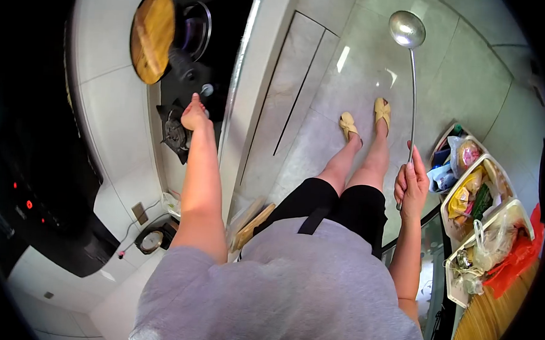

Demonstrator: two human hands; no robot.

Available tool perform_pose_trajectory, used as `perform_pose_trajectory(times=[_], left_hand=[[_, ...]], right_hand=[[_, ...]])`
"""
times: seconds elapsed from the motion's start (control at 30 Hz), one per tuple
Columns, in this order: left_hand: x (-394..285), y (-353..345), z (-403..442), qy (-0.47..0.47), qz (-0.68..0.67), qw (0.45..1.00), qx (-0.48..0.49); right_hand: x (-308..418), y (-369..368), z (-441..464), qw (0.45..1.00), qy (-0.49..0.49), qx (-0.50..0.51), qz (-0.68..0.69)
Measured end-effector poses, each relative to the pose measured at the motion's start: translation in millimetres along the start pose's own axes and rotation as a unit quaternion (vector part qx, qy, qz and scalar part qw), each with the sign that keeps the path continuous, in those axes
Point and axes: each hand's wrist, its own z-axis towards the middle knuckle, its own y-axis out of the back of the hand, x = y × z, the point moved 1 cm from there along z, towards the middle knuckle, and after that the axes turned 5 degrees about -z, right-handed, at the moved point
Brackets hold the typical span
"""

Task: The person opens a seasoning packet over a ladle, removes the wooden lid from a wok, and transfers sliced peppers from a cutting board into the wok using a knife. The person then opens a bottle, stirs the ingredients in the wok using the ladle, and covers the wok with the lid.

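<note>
Between my left hand (196,115) and the ladle (414,97) in my right hand (411,188) I have open room over the floor (365,61), with a burner grate (175,132) beside the left and storage baskets (455,292) blocking the right's outer side.

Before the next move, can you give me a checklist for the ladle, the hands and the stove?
1. Ladle gripped: ok, the right hand is closed around its handle.
2. Ladle's bowl away from the white baskets: ok, it is up over the floor in this view.
3. Left hand touching the silver knob: cannot tell, it is very close but blurry.
4. Burner unlit: cannot tell, no flame shows, but the arm covers part.
5. Slippers on both feet: ok.
</note>
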Motion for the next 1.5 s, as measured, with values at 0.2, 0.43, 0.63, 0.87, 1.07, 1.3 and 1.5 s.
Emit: perform_pose_trajectory(times=[0.2,0.43,0.63,0.87,1.07,1.3,1.5], left_hand=[[-1,-25,-11,-0.052,0.078,0.995,-0.033],[-1,-34,-14,-0.055,0.100,0.992,-0.056],[-5,-36,-13,-0.036,0.167,0.981,-0.089],[-3,-36,-7,-0.025,0.204,0.973,-0.105],[-2,-34,-9,-0.040,0.189,0.977,-0.092],[0,-31,-4,-0.071,0.190,0.977,-0.062],[2,-28,-1,-0.077,0.186,0.979,-0.037]], right_hand=[[-19,26,32,1.000,-0.002,-0.018,0.000],[-29,42,35,1.000,-0.005,-0.021,-0.010],[-26,46,34,1.000,-0.009,-0.022,-0.002],[-19,48,34,0.999,-0.008,-0.029,-0.013],[-23,56,34,1.000,0.004,-0.011,-0.027],[-19,57,34,0.999,-0.004,-0.029,-0.028],[-22,60,36,0.999,-0.011,-0.021,-0.043]])
